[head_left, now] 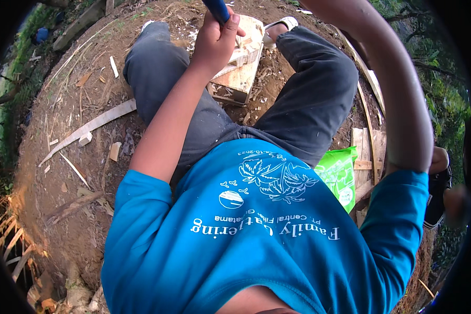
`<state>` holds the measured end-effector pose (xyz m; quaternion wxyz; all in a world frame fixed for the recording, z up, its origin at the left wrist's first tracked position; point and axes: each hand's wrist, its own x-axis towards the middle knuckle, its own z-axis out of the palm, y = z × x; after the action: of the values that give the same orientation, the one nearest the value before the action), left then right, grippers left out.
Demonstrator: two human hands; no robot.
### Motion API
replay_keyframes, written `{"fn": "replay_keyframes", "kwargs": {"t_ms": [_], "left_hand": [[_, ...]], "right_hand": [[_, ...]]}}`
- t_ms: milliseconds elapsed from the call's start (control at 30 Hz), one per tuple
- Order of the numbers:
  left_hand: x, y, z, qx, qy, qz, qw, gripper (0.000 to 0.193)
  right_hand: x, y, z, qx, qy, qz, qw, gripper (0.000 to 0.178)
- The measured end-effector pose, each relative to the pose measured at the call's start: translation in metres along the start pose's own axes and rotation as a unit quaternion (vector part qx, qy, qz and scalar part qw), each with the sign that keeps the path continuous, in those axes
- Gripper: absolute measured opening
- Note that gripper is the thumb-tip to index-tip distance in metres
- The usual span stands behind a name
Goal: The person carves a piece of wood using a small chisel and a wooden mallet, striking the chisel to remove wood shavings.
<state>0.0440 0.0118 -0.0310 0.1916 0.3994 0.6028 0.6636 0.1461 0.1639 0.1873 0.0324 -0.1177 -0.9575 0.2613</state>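
My left hand [214, 46] is closed round a dark blue rounded handle [216, 9]. The handle runs out of the upper edge, so the tool's kind cannot be told. Just below and beside this hand stands a pale wooden block [234, 81], between my legs. A smaller cut piece of wood [244, 54] lies on the block's top, partly hidden by the hand. My right arm is raised and bent, its forearm reaching past the upper edge. The right hand itself is outside the picture.
Wood chips and a long curved strip [97, 124] lie on the brown soil at left. A bright green packet [337, 175] rests by my right hip, near pale boards [363, 140]. Part of another person [439, 183] shows at the right edge. Plants border the ground.
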Motion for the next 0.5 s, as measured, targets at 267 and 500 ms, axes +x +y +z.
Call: {"fn": "replay_keyframes", "kwargs": {"t_ms": [267,500], "left_hand": [[-0.016,0.001,0.019,-0.205,0.288,-0.113,0.929,0.024],[-0.027,0.003,0.016,-0.268,0.351,-0.131,0.888,0.026]], "right_hand": [[0.0,0.149,0.186,0.247,0.11,0.132,0.954,0.043],[-0.021,0.157,0.223,0.413,0.016,0.2,0.888,0.033]]}}
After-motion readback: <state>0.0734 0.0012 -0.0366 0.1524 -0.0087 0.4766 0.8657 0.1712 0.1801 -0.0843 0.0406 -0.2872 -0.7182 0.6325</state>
